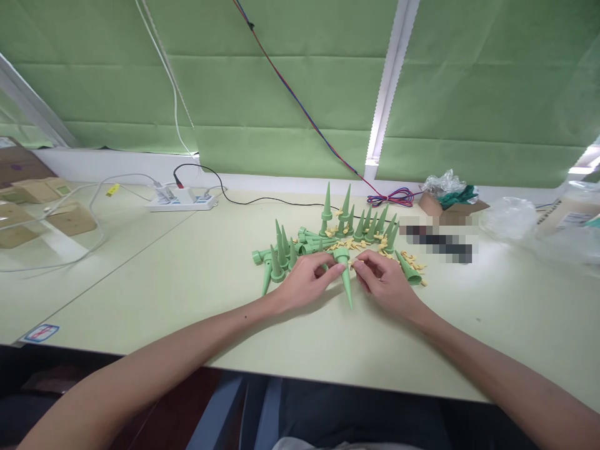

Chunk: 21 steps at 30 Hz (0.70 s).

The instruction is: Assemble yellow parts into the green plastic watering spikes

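Note:
A green plastic watering spike (345,284) points down towards me, its wide collar uppermost. My left hand (312,275) has closed around it just below the collar. At the spike's right side, my right hand (382,278) pinches a small yellow valve piece (353,264) between thumb and fingertips. Whether that piece is inside the spike's side hole or only touching it, I cannot tell. Behind both hands, several more green spikes (278,269) stand or lie in a cluster. Loose yellow pieces (359,242) are scattered among them, and one spike (409,269) lies beside my right hand.
A white power strip (182,201) with plugs and cables sits at the back left, near cardboard pieces (70,219). Towards the back right are a small open carton (445,209), clear plastic bags (509,215) and coiled red-blue wire (391,197). The table edge (328,379) is close to me.

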Available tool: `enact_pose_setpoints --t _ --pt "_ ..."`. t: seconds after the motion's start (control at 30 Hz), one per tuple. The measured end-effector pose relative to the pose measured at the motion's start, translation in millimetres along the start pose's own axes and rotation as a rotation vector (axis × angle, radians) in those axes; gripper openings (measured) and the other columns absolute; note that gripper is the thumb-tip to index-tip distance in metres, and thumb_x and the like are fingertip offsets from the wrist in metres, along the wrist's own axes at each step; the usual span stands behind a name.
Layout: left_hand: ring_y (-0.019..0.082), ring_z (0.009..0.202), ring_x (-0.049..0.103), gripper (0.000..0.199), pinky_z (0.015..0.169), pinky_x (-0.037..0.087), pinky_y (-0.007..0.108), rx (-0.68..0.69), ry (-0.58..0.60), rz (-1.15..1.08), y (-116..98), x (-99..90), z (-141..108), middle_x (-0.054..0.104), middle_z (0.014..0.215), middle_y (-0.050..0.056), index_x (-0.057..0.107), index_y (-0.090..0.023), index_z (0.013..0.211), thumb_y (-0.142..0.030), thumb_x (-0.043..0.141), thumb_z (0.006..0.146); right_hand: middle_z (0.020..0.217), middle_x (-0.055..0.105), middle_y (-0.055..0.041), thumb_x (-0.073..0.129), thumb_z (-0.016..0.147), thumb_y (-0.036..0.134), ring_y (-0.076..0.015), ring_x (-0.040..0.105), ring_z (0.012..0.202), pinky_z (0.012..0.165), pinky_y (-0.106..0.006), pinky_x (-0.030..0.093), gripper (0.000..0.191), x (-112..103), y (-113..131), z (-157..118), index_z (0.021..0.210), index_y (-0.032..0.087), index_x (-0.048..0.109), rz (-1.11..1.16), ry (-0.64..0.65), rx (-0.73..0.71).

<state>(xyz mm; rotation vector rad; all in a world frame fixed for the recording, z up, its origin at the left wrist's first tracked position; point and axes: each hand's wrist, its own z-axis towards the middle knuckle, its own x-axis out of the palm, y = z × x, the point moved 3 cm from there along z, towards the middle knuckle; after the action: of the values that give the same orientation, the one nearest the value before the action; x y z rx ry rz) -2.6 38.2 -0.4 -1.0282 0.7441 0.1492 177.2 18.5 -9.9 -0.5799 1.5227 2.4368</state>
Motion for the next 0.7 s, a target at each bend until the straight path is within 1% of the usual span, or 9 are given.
enact_pose_setpoints --t 0.2,0.43,0.53,0.7 --pt "0.009 0.058 0.041 0.040 0.055 0.032 0.024 -0.002 0.005 0.004 -0.2 -0.8 0.3 0.050 0.071 -0.002 0.057 -0.015 0.076 -0.048 0.048 0.097 0.059 0.050 0.0036 0.048 0.100 0.039 -0.0114 0.045 0.050 0.053 -0.027 0.036 0.031 -0.2 0.0 -0.7 0.076 0.020 0.053 -0.009 0.018 0.007" --pt "0.009 0.059 0.045 0.037 0.054 0.035 0.022 0.042 -0.021 0.013 -1.4 -0.7 -0.3 0.052 0.075 -0.002 0.054 -0.016 0.075 -0.048 0.056 0.093 0.055 0.047 0.0042 0.046 0.101 0.041 -0.0116 0.043 0.048 0.051 -0.027 0.035 0.034 -0.1 -2.3 -1.0 0.073 0.021 0.049 -0.001 0.014 -0.013" --pt "0.009 0.059 0.044 0.038 0.053 0.035 0.022 0.091 -0.040 0.024 -1.4 -0.4 -1.1 0.051 0.075 -0.002 0.051 -0.016 0.073 -0.048 0.058 0.092 0.054 0.047 0.0042 0.044 0.102 0.043 -0.0115 0.043 0.047 0.051 -0.027 0.035 0.038 -0.1 -1.7 -1.0 0.071 0.022 0.046 0.022 0.022 -0.026" --pt "0.010 0.062 0.042 0.034 0.054 0.036 0.022 0.242 -0.097 0.082 -0.7 -1.7 -2.1 0.046 0.074 -0.001 0.050 -0.017 0.076 -0.044 0.060 0.092 0.051 0.045 0.0044 0.040 0.103 0.045 -0.0117 0.042 0.047 0.052 -0.027 0.036 0.042 -0.1 1.4 -2.8 0.067 0.022 0.042 0.033 0.022 -0.050"
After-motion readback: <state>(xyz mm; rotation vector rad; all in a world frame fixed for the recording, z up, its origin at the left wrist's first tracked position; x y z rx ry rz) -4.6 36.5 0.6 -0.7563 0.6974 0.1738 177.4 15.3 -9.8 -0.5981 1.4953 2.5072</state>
